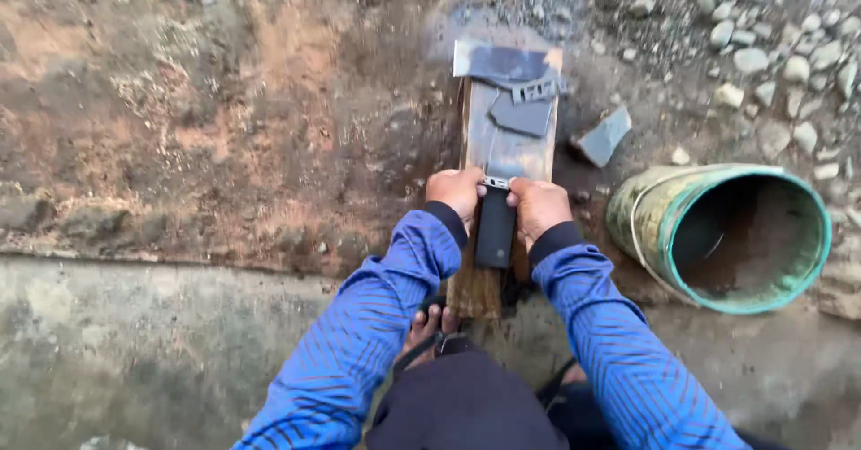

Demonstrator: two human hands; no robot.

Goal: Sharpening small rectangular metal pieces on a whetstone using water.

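Nearest you, your foot [429,326] rests at the near end of a wooden plank [475,284] lying on the ground. Your left hand [456,192] and right hand [538,206] are both closed around a dark flat tool [495,226], pressing its metal end onto the wet plank between them. Farther up the plank lie grey stone slabs [516,91]. To the right, a green bucket [717,235] lies on its side, a loose stone piece [603,136] just beyond it, pebbles [789,46] farther off.
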